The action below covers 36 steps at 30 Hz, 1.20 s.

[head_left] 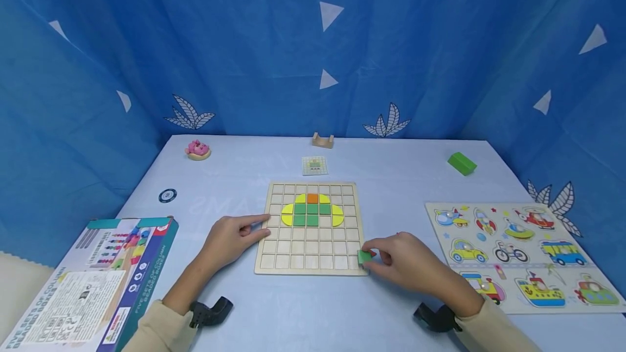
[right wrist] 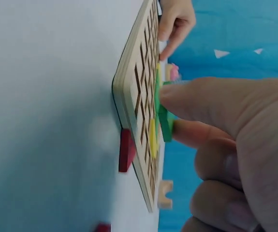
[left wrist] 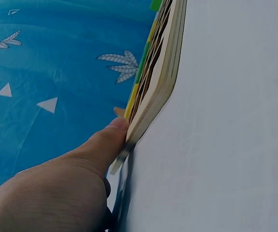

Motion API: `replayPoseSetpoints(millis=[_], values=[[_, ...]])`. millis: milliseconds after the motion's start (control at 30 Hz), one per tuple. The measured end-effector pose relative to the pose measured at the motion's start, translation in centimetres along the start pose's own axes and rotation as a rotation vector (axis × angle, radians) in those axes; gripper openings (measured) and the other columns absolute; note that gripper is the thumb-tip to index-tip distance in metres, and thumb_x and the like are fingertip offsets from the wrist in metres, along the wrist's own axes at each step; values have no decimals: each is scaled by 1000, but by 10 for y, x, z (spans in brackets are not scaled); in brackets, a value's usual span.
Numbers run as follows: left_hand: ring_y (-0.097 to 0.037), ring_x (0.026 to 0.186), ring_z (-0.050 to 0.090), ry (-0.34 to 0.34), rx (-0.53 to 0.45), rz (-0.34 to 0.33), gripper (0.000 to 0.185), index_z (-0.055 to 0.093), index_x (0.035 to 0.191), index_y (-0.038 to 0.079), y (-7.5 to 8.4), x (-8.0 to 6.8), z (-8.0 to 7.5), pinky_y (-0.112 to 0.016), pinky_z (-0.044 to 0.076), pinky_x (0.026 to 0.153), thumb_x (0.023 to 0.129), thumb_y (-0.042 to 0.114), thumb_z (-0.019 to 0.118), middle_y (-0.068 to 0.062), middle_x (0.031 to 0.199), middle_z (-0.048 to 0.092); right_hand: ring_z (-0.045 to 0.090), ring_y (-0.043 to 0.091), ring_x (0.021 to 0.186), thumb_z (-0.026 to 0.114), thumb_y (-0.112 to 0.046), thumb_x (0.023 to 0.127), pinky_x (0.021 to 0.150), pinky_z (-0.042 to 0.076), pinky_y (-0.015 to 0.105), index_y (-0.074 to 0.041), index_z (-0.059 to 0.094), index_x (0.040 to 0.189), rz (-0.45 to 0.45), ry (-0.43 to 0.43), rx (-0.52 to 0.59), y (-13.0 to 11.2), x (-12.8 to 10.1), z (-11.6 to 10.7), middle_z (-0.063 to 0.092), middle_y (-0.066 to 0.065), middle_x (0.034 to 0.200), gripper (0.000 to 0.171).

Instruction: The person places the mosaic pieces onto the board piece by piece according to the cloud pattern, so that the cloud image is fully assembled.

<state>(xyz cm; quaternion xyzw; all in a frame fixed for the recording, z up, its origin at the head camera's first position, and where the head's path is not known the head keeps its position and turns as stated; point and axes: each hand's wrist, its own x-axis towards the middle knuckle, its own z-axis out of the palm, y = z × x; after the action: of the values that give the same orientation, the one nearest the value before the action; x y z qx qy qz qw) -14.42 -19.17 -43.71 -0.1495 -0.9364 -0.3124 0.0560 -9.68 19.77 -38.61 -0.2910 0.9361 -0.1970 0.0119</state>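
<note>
A wooden grid board [head_left: 282, 247] lies on the table, with several green squares [head_left: 312, 208], an orange square [head_left: 312, 198] and yellow rounded pieces [head_left: 337, 215] forming a shape in its upper half. My left hand [head_left: 233, 239] touches the board's left edge with extended index finger and thumb; in the left wrist view the thumb [left wrist: 110, 135] lies against that edge. My right hand [head_left: 403, 259] pinches a green tile [right wrist: 166, 118] between thumb and index finger, at the board's lower right corner. Beside that edge lies a red piece [right wrist: 126, 151], mostly hidden by my hand in the head view.
A small pattern card [head_left: 314, 165] and a wooden holder [head_left: 323, 140] stand behind the board. Right are a vehicle puzzle board [head_left: 489, 232] and a green block [head_left: 462, 163]. Left are a boxed bead toy [head_left: 93, 281], a round chip [head_left: 168, 195] and a pink figurine [head_left: 198, 149].
</note>
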Motion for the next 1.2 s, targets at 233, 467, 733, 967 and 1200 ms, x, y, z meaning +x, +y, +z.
replayPoseSetpoints(millis=[233,467,733,967,1200], values=[[-9,49,33,-3,8,-8,41,76,125,24,-1,0,1,-27,27,51,88,42,81,10,53,37,37,0,47,84,-30,86,47,30,21,-20,79,105,48,12,52,-2,34,13,41,-17,53,22],[-9,49,32,-3,19,-8,41,76,125,24,-1,1,0,-27,27,51,88,41,81,10,52,37,37,4,44,84,-29,86,44,28,22,-18,79,105,86,28,100,-8,66,20,42,-12,53,22],[-8,49,32,-13,21,-16,41,75,126,24,0,1,0,-27,27,51,89,42,80,11,53,38,34,5,46,83,-27,86,48,27,24,-16,79,106,64,32,108,-8,90,27,39,-10,52,23],[-8,49,32,-9,26,-13,41,76,126,24,1,1,0,-27,27,51,89,42,80,11,53,37,40,7,48,83,-29,87,49,29,24,-16,79,107,81,42,95,-7,100,30,45,-8,56,24],[-9,49,33,-18,24,-25,41,76,126,23,3,0,-1,-27,27,51,89,41,80,10,53,38,39,7,49,84,-30,87,50,29,24,-18,78,109,75,49,79,-4,101,34,45,-8,57,26]])
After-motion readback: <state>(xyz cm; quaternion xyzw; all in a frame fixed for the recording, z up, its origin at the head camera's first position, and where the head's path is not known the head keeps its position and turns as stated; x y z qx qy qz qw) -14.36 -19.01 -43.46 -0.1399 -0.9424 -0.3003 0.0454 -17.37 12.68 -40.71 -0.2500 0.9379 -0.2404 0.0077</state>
